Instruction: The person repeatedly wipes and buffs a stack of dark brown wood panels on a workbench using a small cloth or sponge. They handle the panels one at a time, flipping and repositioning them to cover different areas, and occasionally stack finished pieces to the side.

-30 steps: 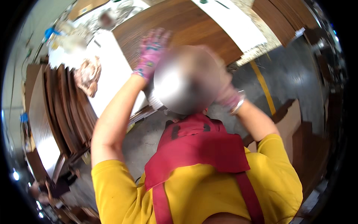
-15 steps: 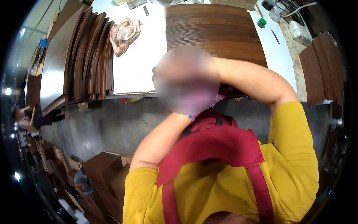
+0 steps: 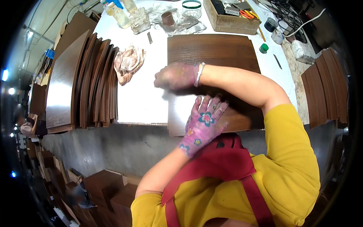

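Note:
A dark brown wood-grain panel (image 3: 215, 49) lies flat on the white-topped table, its near edge reaching past the table's front edge. My left hand (image 3: 204, 125), in a pink-purple flowered glove, rests over the near part of the panel with its fingers spread. Over the panel's left edge is my right hand (image 3: 176, 76), also in a thin purple glove, with a white band at its wrist. Its fingers are smeared by motion, and whether they hold anything is hidden. A crumpled, stained pale cloth (image 3: 129, 64) lies on the table left of the panel.
Several brown panels (image 3: 81, 79) lean in a row at the left; another stack (image 3: 327, 89) stands at the right. At the back are a cardboard box (image 3: 234, 22) with tools, a glass jar (image 3: 191, 10) and bottles (image 3: 119, 17). Another person (image 3: 28, 126) is far left.
The view has tilted, bringing the table's back into sight. My hands, blurred together before, are now apart: the right over the panel's left edge, the left nearer me.

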Demonstrator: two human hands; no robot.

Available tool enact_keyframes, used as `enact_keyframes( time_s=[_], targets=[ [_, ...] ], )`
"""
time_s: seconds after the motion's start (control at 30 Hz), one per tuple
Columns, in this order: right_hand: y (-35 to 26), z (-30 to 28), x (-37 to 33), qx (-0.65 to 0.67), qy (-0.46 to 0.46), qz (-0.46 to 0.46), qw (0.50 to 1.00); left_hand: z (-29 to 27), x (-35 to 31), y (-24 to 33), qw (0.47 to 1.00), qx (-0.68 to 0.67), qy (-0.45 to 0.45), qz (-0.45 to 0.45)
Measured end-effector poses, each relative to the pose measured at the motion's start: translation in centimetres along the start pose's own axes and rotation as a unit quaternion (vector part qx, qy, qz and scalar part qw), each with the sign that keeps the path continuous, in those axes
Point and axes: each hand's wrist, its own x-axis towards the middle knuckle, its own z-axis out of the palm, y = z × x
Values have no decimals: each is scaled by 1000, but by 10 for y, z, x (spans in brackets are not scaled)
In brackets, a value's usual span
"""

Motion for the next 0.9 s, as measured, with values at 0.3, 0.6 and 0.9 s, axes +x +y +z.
enact_keyframes(
  time_s=[0.3, 0.6, 0.9],
  targets=[
    [132, -48, 41, -182, 12, 83, 980, 8, 0, -1, 1000, 1, -5, -18],
    [122, -99, -33, -46, 218, 227, 948, -5, 4, -3, 999, -40, -16, -10],
    [-30, -50, -289, 268, 508, 361, 735, -51, -8, -105, 925, -263, 68, -268]
  ],
)
